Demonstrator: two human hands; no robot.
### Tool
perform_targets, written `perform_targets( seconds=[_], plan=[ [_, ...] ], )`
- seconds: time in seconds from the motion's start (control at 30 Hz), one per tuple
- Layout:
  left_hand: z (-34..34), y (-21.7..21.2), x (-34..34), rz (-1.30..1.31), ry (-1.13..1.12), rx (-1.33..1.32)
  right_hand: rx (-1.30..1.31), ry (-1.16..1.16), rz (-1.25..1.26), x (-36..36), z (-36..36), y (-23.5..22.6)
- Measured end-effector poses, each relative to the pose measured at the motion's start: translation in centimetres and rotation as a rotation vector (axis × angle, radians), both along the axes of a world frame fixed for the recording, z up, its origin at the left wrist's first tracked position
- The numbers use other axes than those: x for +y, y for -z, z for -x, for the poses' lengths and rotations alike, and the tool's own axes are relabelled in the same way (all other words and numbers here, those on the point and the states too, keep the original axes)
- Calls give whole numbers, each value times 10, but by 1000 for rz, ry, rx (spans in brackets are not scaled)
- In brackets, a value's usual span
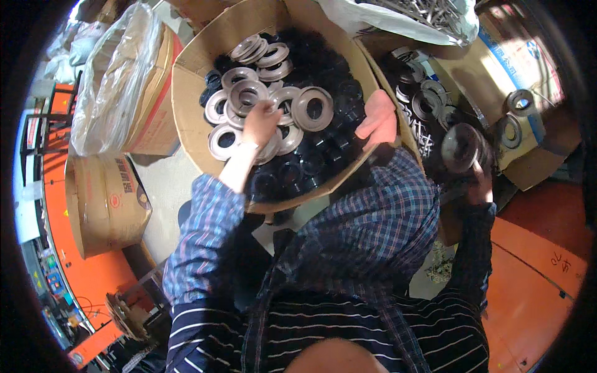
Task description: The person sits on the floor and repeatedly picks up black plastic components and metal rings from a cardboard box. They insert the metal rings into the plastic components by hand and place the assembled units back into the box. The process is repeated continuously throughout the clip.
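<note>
My left hand is over the large cardboard box, its fingers curled at the rim of a grey metal ring. That ring lies tilted over other flanged metal rings, and the fingertips are partly blurred. A wider metal ring rests to the right of the hand. Beneath the rings are many glossy black round parts. Off to the right, my right hand grips a dark metal ring by its lower edge, holding it above a second box of similar rings.
A pink glove or cloth hangs over the large box's right wall. Metal rings fill the box beside it. A plastic-lined carton and a round cardboard container stand left. A white sack holds thin metal pieces.
</note>
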State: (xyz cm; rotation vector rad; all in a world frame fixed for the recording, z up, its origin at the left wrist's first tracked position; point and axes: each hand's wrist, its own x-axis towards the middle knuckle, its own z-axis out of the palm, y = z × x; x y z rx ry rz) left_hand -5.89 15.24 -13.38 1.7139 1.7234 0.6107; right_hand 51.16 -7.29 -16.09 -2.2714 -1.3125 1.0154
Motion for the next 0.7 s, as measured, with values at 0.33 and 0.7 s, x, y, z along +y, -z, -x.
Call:
perform_targets(
  seconds=[0.33,0.7],
  plan=[
    [-57,35,-3,76,216,475,419,-14,-540,57,175,-182],
    [48,-127,-38,89,-191,-533,25,-761,-584,164,320,-148]
  ],
)
